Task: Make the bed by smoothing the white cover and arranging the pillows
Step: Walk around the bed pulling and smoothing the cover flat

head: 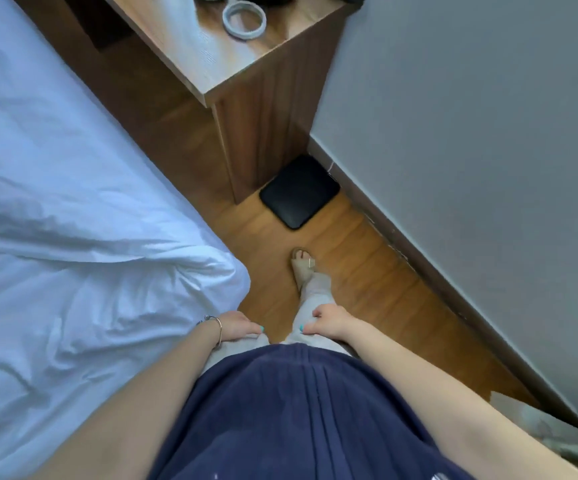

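**Standing beside the bed, hands not yet on the cover**

Nearest the lens is a navy top (301, 410), with both bare arms reaching down past it. At far left the white cover (65, 209) lies rumpled over the bed, creased and bunched into a puffy corner by the edge; no pillows are in view. Just beside that corner the left hand (237, 325), a bracelet at its wrist, rests on pale trousers with its grip loosely curled and holding nothing. The right hand (325, 322) sits likewise on the other leg, fingers folded under and seemingly empty. Both appear parked while the person walks the narrow floor (367, 271) between bed and wall (471, 133). Ahead stands a wooden surface (211, 53) carrying a white ring (244, 19), with a black pad (299, 191) on the floor below.
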Demonstrator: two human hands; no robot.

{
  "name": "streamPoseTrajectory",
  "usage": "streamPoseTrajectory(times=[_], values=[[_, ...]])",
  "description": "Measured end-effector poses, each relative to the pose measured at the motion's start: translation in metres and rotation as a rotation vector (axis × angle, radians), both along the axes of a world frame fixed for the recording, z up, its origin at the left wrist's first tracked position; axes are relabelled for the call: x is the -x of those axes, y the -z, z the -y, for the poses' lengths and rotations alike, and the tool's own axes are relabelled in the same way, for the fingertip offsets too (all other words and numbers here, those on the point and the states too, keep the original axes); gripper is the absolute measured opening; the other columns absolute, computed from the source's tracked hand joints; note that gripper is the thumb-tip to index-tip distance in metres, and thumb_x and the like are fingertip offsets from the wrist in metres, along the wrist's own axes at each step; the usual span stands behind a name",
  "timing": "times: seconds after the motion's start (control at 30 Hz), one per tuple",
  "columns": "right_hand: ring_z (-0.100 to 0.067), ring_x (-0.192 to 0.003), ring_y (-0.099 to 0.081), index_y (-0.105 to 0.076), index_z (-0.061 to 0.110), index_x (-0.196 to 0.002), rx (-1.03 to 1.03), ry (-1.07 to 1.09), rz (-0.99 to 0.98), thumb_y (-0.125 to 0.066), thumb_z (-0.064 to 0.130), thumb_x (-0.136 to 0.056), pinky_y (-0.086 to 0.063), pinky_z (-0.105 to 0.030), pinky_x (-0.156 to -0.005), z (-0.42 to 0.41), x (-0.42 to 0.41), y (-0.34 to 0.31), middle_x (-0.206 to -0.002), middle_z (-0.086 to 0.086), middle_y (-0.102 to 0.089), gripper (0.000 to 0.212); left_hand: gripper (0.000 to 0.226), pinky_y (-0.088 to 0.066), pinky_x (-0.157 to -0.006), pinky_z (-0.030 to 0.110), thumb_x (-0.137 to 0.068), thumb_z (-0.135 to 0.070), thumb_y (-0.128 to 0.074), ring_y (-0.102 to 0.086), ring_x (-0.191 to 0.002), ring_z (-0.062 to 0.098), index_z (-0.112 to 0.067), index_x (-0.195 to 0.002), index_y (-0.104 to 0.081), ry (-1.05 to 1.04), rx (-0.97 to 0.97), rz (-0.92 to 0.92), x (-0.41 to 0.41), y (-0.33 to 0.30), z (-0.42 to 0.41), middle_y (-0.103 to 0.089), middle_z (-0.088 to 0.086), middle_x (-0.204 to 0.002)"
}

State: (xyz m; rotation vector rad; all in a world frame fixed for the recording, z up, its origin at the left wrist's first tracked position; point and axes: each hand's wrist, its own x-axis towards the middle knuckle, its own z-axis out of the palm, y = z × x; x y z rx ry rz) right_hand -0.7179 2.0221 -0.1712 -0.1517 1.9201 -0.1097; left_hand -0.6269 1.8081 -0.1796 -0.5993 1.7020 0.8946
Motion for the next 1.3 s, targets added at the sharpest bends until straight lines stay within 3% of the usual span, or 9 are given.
streamPoseTrajectory(times=[0.23,0.33,0.4,0.47,0.6,0.63,0.67,0.7,1.3], values=[[-0.025,-0.119,-0.056,-0.053,0.002,-0.133,0.025,-0.189,0.095,-0.066,0.041,-0.084,-0.043,-0.035,-0.1,0.058,0.177,-0.011,-0.136,-0.009,-0.056,0.064,0.024,-0.038,-0.076,0.027,-0.077,-0.048,-0.055,-0.048,-0.082,0.011,-0.025,-0.083,-0.05,-0.562,0.069,-0.106,0.097,-0.009,0.009,-0.048,-0.007,-0.088],[-0.019,-0.094,-0.06,-0.063,0.003,-0.121,-0.024,-0.36,0.155,-0.066,0.044,-0.082,-0.047,-0.03,-0.078,0.095,0.212,-0.016,-0.114,-0.007,-0.064,0.056,0.043,-0.04,-0.082,0.025,-0.069,-0.054,-0.053,-0.054,-0.092,0.008,-0.028,-0.103,-0.058,-0.795,0.088,-0.132,0.116,-0.019,0.024,-0.053,-0.011,-0.102],[-0.02,-0.096,-0.062,-0.066,0.006,-0.116,-0.039,-0.44,0.171,-0.067,0.047,-0.081,-0.049,-0.031,-0.081,0.123,0.226,-0.014,-0.111,-0.006,-0.066,0.054,0.058,-0.038,-0.087,0.024,-0.08,-0.048,-0.058,-0.052,-0.116,0.016,-0.021,-0.132,-0.052,-0.923,0.148,-0.135,0.12,-0.021,0.034,-0.051,-0.006,-0.131],[-0.023,-0.102,-0.063,-0.067,0.005,-0.114,-0.049,-0.517,0.182,-0.067,0.046,-0.082,-0.049,-0.032,-0.087,0.158,0.232,-0.015,-0.113,-0.008,-0.067,0.052,0.061,-0.036,-0.084,0.021,-0.086,-0.041,-0.06,-0.049,-0.118,0.016,-0.017,-0.14,-0.045,-1.037,0.169,-0.114,0.118,-0.021,0.044,-0.045,0.0,-0.143],[-0.023,-0.096,-0.057,-0.067,0.001,-0.106,0.031,-0.638,0.159,-0.068,0.042,-0.083,-0.044,-0.031,-0.081,0.247,0.228,-0.018,-0.099,-0.006,-0.061,0.047,0.062,-0.04,-0.093,0.023,-0.086,-0.034,-0.065,-0.049,-0.121,0.02,-0.013,-0.141,-0.043,-1.287,0.263,-0.134,0.1,-0.019,0.075,-0.044,0.006,-0.143],[-0.026,-0.102,-0.058,-0.064,-0.001,-0.11,0.076,-0.655,0.138,-0.067,0.041,-0.086,-0.045,-0.033,-0.086,0.271,0.224,-0.018,-0.096,0.004,-0.041,0.048,0.062,-0.039,-0.095,0.025,-0.086,-0.033,-0.066,-0.049,-0.122,0.02,-0.014,-0.14,-0.043,-1.358,0.306,-0.151,0.095,-0.019,0.084,-0.046,0.007,-0.141],[-0.028,-0.114,-0.056,-0.059,-0.002,-0.124,0.119,-0.674,0.117,-0.066,0.041,-0.087,-0.045,-0.037,-0.096,0.296,0.219,-0.019,-0.143,-0.015,-0.038,0.057,0.061,-0.039,-0.095,0.027,-0.086,-0.033,-0.066,-0.05,-0.121,0.02,-0.015,-0.14,-0.043,-1.413,0.345,-0.169,0.091,-0.021,0.093,-0.047,0.006,-0.139],[-0.028,-0.124,-0.052,-0.05,0.0,-0.135,0.155,-0.692,0.109,-0.066,0.042,-0.088,-0.043,-0.038,-0.103,0.32,0.212,-0.021,-0.137,-0.013,-0.053,0.065,0.062,-0.04,-0.094,0.027,-0.086,-0.035,-0.065,-0.05,-0.12,0.02,-0.016,-0.14,-0.042,-1.454,0.371,-0.182,0.087,-0.024,0.103,-0.046,0.005,-0.138],[-0.023,-0.132,-0.041,-0.036,0.012,-0.146,0.245,-1.585,0.045,-0.062,0.041,-0.09,-0.034,-0.032,-0.104,0.644,0.134,-0.057,-0.147,-0.004,-0.04,0.068,0.063,-0.04,-0.098,0.032,-0.088,-0.041,-0.06,-0.048,-0.123,0.022,-0.014,-0.141,-0.04,-2.132,0.506,-0.055,0.056,-0.06,0.256,-0.044,0.006,-0.142]])
